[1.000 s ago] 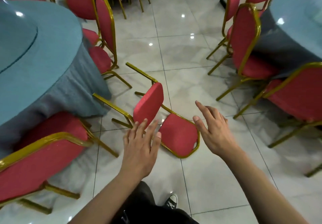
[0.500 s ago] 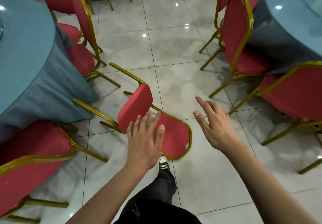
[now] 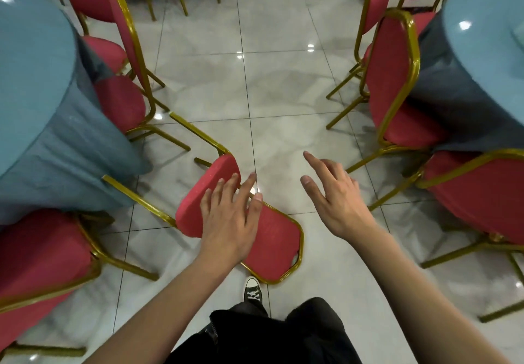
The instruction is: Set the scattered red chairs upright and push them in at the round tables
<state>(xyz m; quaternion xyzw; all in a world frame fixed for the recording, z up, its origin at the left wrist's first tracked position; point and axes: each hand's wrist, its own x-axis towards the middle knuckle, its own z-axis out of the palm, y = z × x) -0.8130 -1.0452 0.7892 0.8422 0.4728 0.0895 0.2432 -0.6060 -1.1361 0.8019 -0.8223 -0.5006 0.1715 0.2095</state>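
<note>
Tipped chair (image 3: 272, 246) lies on its back on the floor (image 3: 283, 88), centre-near, between the two counters: left counter (image 3: 34, 80) and right counter (image 3: 487, 51). Backrest is flat on the tiles at the near end, just ahead of the shoe (image 3: 252, 291); seat pad (image 3: 207, 196) stands up on edge behind it; gold legs (image 3: 195, 134) run far-left toward the left counter's cloth. So the long axis goes near-right to far-left, top of the backrest nearest the person. Left hand (image 3: 229, 222) is over the join of seat and backrest, fingers spread and straight, holding nothing; contact or just above, can't tell. Right hand (image 3: 337, 202) is to the right of the chair, well clear of the frame, fingers loosely spread, also empty. Left grip is the nearer one. My read: reach is underway, no hold yet. The lift likely wants one hand on the near backrest rim, pivoting the chair up and away about its rear feet, so the legs swing down toward the left counter. Risk: legs snagging the neighbouring upright chair (image 3: 119, 105) or the cloth.
</note>
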